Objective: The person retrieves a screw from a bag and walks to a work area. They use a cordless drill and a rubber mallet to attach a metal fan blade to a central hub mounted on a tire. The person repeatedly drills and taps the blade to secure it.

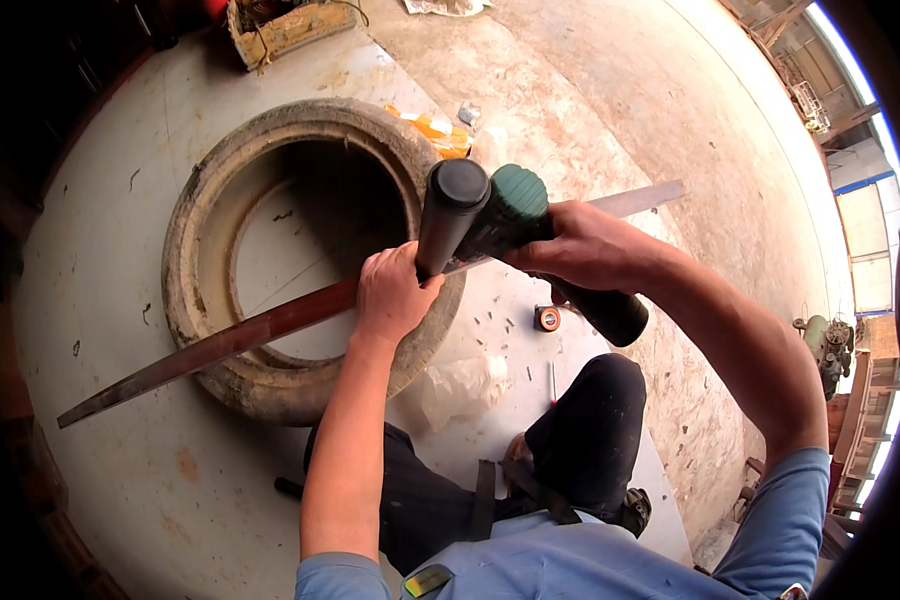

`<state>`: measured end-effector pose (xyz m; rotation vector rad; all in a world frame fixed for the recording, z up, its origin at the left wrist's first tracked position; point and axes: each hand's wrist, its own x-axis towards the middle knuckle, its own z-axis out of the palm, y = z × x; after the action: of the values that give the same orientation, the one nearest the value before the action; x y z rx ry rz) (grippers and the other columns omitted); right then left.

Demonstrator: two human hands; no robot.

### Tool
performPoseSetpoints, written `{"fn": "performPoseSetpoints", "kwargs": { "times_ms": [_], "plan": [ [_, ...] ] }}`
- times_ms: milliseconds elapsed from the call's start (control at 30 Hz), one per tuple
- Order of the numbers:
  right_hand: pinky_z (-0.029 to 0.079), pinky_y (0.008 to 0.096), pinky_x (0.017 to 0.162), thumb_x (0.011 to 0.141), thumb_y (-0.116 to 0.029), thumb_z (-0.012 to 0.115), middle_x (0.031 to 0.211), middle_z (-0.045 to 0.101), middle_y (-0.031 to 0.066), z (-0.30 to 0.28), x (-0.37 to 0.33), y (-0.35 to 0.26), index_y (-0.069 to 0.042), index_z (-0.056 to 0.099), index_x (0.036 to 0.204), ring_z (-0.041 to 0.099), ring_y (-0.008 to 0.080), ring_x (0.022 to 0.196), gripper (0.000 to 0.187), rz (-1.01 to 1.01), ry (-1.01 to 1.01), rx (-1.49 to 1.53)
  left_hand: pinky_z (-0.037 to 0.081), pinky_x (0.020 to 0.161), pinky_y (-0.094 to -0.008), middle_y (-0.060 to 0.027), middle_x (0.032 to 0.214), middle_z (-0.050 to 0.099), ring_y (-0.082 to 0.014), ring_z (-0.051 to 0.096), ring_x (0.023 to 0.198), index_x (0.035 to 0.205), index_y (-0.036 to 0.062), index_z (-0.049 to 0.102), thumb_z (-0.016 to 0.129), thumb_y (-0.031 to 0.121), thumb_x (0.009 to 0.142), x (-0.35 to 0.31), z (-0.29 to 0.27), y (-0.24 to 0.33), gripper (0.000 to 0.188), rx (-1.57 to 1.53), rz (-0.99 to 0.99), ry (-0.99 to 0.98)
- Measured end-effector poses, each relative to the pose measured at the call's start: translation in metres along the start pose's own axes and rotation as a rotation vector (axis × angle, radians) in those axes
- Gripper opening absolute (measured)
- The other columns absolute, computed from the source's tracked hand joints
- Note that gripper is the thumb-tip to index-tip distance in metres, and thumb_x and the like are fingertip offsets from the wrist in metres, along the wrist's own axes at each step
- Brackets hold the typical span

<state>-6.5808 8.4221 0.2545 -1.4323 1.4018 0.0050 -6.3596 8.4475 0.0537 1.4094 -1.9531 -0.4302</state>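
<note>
A long, narrow reddish-brown bar (270, 325) lies slantwise across a worn, dusty tire (195, 250). My left hand (395, 290) is closed on the bar, its thumb against the foot of an upright dark cylinder (455, 205) with a black cap. That cylinder stands close beside a power tool (518, 195) with a ribbed green end and black body; whether the two are joined I cannot tell. My right hand (585, 245) is wrapped round the tool, whose black lower end (620, 318) sticks out below the wrist. The tool's contact with the bar is hidden.
Near my bent knee lie a small round orange-and-black object (547, 318), a thin screwdriver-like tool (553, 380) and a crumpled translucent plastic bag (460, 390). Dark scraps dot the floor. Beyond the tire are an orange wrapper (440, 132) and a worn open box (290, 38).
</note>
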Motion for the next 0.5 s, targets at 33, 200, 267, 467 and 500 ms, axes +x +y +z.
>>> {"fn": "performPoseSetpoints", "kwargs": {
  "times_ms": [33, 200, 267, 467, 500],
  "plan": [
    [0.053, 0.0322, 0.053, 0.086, -0.029, 0.065, 0.068, 0.059, 0.006, 0.0, 0.0, 0.001, 0.002, 0.066, 0.096, 0.061, 0.0151, 0.056, 0.033, -0.013, 0.008, 0.004, 0.047, 0.083, -0.0443, -0.0081, 0.086, 0.066, -0.0318, 0.062, 0.088, 0.091, 0.0092, 0.061, 0.078, 0.018, 0.071, 0.0, 0.001, 0.001, 0.028, -0.001, 0.002, 0.004],
    [0.053, 0.0322, 0.052, 0.086, -0.03, 0.066, 0.068, 0.059, 0.0063, 0.001, 0.003, -0.002, 0.003, 0.065, 0.097, 0.062, 0.0154, 0.056, 0.035, -0.035, -0.002, 0.006, 0.047, 0.082, -0.0442, -0.0077, 0.083, 0.065, -0.0312, 0.063, 0.086, 0.089, 0.0096, 0.06, 0.079, 0.018, 0.071, -0.001, 0.0, -0.002, 0.027, 0.002, -0.002, 0.005],
    [0.053, 0.032, 0.052, 0.086, -0.03, 0.066, 0.068, 0.059, 0.0066, 0.001, 0.004, -0.003, 0.003, 0.065, 0.097, 0.062, 0.0156, 0.056, 0.035, -0.03, -0.006, -0.004, 0.047, 0.082, -0.0443, -0.0076, 0.083, 0.065, -0.031, 0.063, 0.086, 0.089, 0.0095, 0.06, 0.079, 0.018, 0.071, -0.001, 0.001, -0.003, 0.027, 0.013, -0.004, 0.004],
    [0.053, 0.0307, 0.057, 0.089, -0.028, 0.065, 0.073, 0.058, 0.004, -0.002, 0.004, -0.012, 0.002, 0.063, 0.099, 0.061, 0.0134, 0.063, 0.031, 0.02, -0.026, -0.064, 0.047, 0.081, -0.0443, -0.0071, 0.083, 0.066, -0.0304, 0.063, 0.087, 0.089, 0.0097, 0.061, 0.079, 0.019, 0.071, -0.001, 0.002, -0.004, 0.027, 0.021, 0.004, 0.002],
    [0.053, 0.0307, 0.056, 0.089, -0.028, 0.065, 0.073, 0.059, 0.0041, -0.003, 0.004, -0.012, 0.002, 0.063, 0.098, 0.061, 0.0135, 0.062, 0.031, 0.017, -0.026, -0.073, 0.047, 0.081, -0.0443, -0.007, 0.084, 0.066, -0.0304, 0.063, 0.087, 0.09, 0.0097, 0.061, 0.079, 0.019, 0.071, -0.001, 0.002, -0.004, 0.027, 0.019, 0.008, 0.005]
  ]
}}
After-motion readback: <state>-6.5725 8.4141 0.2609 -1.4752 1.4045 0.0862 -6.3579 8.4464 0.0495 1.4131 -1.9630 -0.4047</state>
